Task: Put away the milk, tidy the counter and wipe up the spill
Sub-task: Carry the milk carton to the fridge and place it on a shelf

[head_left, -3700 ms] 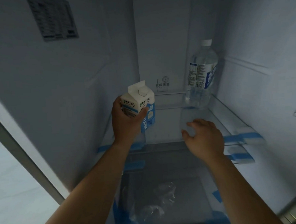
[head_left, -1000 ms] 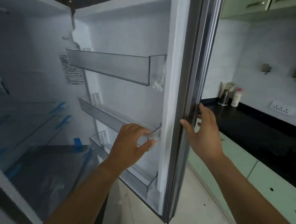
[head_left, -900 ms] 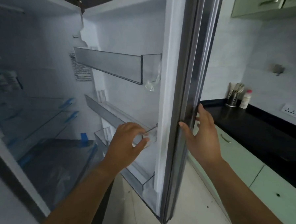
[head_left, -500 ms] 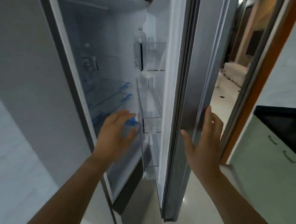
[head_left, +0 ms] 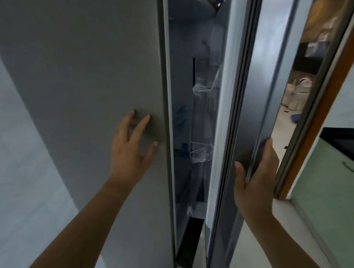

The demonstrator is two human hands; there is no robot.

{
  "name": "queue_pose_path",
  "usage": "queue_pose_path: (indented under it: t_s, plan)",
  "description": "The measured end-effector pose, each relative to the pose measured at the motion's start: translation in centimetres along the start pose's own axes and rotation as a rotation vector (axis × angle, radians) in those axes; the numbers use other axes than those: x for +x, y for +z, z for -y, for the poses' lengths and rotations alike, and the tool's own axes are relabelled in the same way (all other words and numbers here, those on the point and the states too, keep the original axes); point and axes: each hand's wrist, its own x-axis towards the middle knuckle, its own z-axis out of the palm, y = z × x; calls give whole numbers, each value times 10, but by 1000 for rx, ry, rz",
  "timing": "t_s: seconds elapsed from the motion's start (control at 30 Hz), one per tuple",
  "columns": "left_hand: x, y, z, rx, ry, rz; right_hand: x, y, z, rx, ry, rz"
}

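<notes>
Two hands are up in the head view, and both are mine. My left hand [head_left: 131, 148] is in the middle left of the frame, flat and open with the fingers spread on the grey side of the fridge [head_left: 91, 77]. It holds nothing. My right hand [head_left: 256, 176] is at the lower right, fingers wrapped round the edge of the fridge door [head_left: 251, 89].

A moment ago the door stood wide and I could see the shelves. Now only a thin dark gap [head_left: 182, 104] is left in the middle of the frame, with a bit of the clear door shelf [head_left: 203, 151] showing.

I cannot see the milk now. I had it inside the fridge a few seconds back, so I think it is in there. That job looks almost done. One more push should shut the door. The black counter [head_left: 349, 143] at the far right comes next.
</notes>
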Motion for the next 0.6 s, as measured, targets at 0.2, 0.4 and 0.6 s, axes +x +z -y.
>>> queue_pose_path:
  t_s: [0.2, 0.4, 0.6]
  plan:
    - [5, 13, 35, -78, 131, 4, -12, 30, 37, -34, 78, -5]
    - [6, 22, 45, -82, 167, -1, -15, 72, 68, -52, 142, 106]
    - [7, 26, 48, -80, 185, -40, -21, 96, 83, -74, 166, 89]
